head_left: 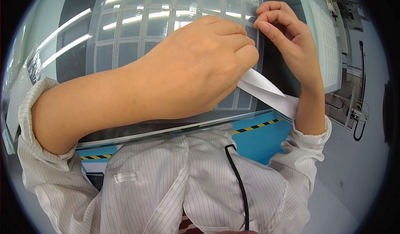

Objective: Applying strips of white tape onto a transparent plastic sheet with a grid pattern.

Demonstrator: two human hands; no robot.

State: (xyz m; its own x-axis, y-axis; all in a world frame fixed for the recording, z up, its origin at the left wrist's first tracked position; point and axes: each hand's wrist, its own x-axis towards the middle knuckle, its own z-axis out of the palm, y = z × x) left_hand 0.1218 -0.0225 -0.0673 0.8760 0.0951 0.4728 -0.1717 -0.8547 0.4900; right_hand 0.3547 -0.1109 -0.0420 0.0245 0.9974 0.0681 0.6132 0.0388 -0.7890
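- Ceiling lights glare off a dark glass-topped table [71, 61], with a blue surface [258, 144] and black-and-yellow striped tape [258, 127] below its near edge.
- On the glass lies a clear sheet of rectangular cells [129, 27], partly under the left hand [208, 59]; a white strip [273, 94] slants from beneath that hand to the right wrist.
- Left fingers are curled in, tips out of sight, so I cannot tell whether they grip the strip. On the right hand [296, 42], by the sheet's right edge, thumb and forefinger leave only a narrow gap; whether a thin film sits there is unclear.
- Possible trouble: the strip could crease or snag if the right wrist or sleeve [316, 134] catches it.
- Pressure from the left hand might shift the celled sheet or smudge it.
- Hard to make out: cells behind the left forearm, the strip's two ends, film edges lost in glare, and the dim equipment at the right rim.
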